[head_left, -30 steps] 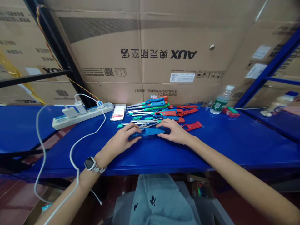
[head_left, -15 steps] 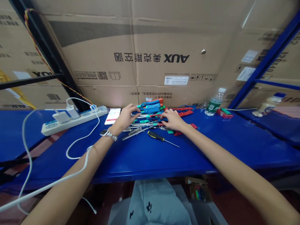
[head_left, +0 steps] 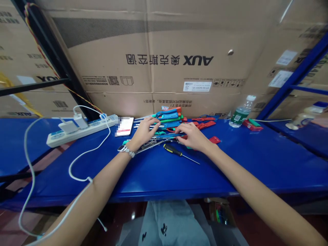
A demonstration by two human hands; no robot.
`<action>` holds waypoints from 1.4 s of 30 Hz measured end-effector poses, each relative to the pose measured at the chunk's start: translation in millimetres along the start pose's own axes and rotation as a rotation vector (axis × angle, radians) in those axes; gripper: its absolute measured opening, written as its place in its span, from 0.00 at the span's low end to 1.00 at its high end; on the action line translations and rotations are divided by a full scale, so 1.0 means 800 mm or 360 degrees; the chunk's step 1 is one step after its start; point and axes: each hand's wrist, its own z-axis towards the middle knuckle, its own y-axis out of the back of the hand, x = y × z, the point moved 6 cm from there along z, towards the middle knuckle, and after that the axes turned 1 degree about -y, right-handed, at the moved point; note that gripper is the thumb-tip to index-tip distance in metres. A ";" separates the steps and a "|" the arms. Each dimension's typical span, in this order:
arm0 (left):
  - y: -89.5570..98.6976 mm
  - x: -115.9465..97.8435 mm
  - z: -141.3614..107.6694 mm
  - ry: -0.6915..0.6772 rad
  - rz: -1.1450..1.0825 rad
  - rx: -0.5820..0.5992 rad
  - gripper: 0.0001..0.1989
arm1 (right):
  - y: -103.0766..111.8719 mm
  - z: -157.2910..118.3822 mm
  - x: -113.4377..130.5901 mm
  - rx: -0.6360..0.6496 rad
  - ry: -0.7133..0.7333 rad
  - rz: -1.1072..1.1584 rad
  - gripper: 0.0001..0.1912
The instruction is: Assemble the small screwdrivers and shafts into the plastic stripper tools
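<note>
Colourful long-necked lighters (head_left: 171,116) with blue, green, red and orange handles and thin metal tubes lie heaped at the back of the table. My left hand (head_left: 145,132) is over the left side of the heap, thumb and fingers apart, with nothing visible between them. On the other side, my right hand (head_left: 192,136) has its fingers curled around the end of a blue lighter (head_left: 167,136), partly hidden by the fingers. Loose metal tubes (head_left: 151,146) lie beneath my left hand. In front of the heap rests a black and yellow screwdriver (head_left: 173,149), its shaft pointing right.
A phone (head_left: 124,127) and a white power strip (head_left: 77,131) lie to the left; a white cable (head_left: 98,148) passes over my left forearm. Right of the heap stand a water bottle (head_left: 241,112) and a small red box (head_left: 252,125). Cardboard (head_left: 164,37) backs the blue table (head_left: 169,181).
Both hands have shifted slightly, the left one a little right. A blue lighter now shows lower, between the hands, at my right fingers. The view has turned slightly left.
</note>
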 end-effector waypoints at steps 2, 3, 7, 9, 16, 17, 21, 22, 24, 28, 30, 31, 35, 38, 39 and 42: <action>0.012 -0.019 -0.013 0.0059 -0.0161 0.0037 0.18 | 0.005 -0.006 0.026 -0.0063 0.0102 -0.0028 0.03; 0.014 -0.028 -0.022 0.0096 -0.0207 0.0128 0.19 | 0.006 -0.009 0.039 -0.0103 0.0150 -0.0047 0.03; 0.014 -0.055 -0.068 0.0191 -0.0198 0.0468 0.22 | -0.003 -0.023 0.079 -0.0170 0.0305 -0.0151 0.04; 0.015 -0.060 -0.087 0.0198 -0.0240 0.0523 0.21 | -0.008 -0.028 0.089 -0.0189 0.0313 -0.0160 0.04; 0.038 -0.064 -0.116 -0.0040 -0.0147 0.0475 0.12 | -0.001 -0.035 0.091 -0.0055 0.0080 0.0189 0.13; 0.042 -0.064 -0.118 -0.0055 -0.0122 0.0456 0.12 | -0.003 -0.036 0.090 0.0013 0.0034 0.0243 0.09; 0.049 -0.065 -0.131 0.0008 -0.0017 0.0501 0.14 | -0.015 -0.038 0.089 0.0150 -0.0026 0.0259 0.02; 0.049 -0.066 -0.135 0.0026 0.0027 0.0520 0.16 | -0.020 -0.039 0.091 0.0173 0.0007 0.0220 0.01; 0.045 -0.069 -0.143 0.0056 0.0117 0.0547 0.21 | -0.029 -0.040 0.095 0.0234 0.0068 0.0123 0.03; 0.031 -0.068 -0.148 0.0085 0.0183 0.0635 0.18 | -0.035 -0.041 0.099 0.0312 0.0074 0.0021 0.04; 0.025 -0.065 -0.145 0.0080 0.0198 0.0660 0.18 | -0.033 -0.041 0.099 0.0323 0.0055 0.0045 0.08; 0.022 -0.062 -0.143 0.0083 0.0208 0.0665 0.18 | -0.031 -0.041 0.098 0.0322 0.0039 0.0060 0.09; 0.016 -0.054 -0.133 0.0060 0.0243 0.0672 0.19 | -0.027 -0.040 0.085 0.0271 -0.0056 0.0074 0.04; 0.017 -0.055 -0.127 0.0010 0.0281 0.0638 0.21 | -0.026 -0.040 0.075 0.0208 -0.0085 0.0088 0.05; 0.019 -0.055 -0.124 -0.0003 0.0293 0.0604 0.21 | -0.026 -0.040 0.072 0.0182 -0.0102 0.0109 0.05; 0.029 -0.048 -0.113 -0.0001 0.0318 0.0481 0.17 | -0.024 -0.039 0.061 0.0105 -0.0173 0.0180 0.06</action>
